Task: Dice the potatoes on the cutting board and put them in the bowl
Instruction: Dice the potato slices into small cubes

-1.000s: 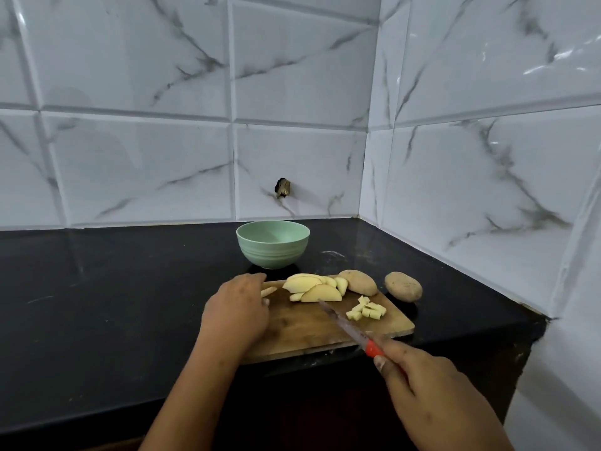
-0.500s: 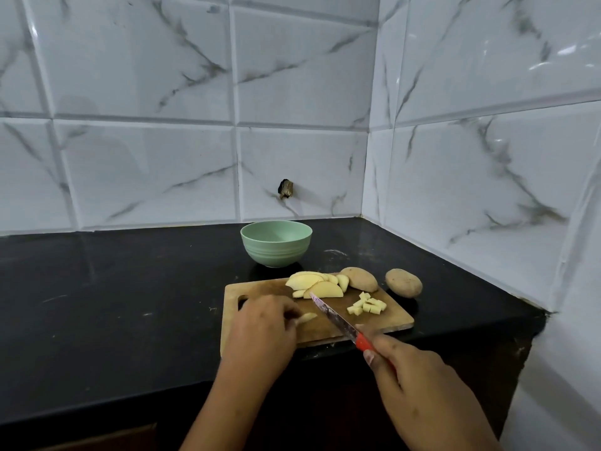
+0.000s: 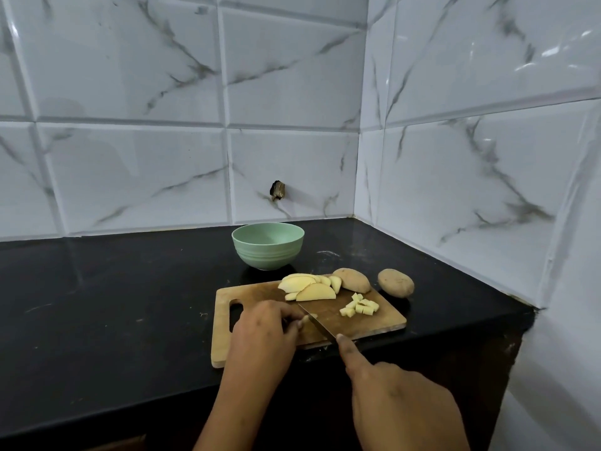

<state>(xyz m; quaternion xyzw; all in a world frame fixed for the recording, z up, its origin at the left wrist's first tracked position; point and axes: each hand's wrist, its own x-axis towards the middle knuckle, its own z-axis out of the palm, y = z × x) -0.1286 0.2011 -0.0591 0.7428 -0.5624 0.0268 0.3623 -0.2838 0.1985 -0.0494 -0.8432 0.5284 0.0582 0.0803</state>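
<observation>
Potato strip (image 3: 305, 320) pinched by left hand (image 3: 263, 333); right hand (image 3: 390, 395) grips knife (image 3: 317, 323); bowl (image 3: 267, 245) behind slices (image 3: 309, 286).

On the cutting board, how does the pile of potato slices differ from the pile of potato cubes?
The slices are large half-moon pieces; the cubes are small blocks. The slices overlap at the far edge of the cutting board, beside the unpeeled potato; the cubes sit loose nearer the right edge. Both are pale yellow and lie on the board, not in the bowl.
</observation>
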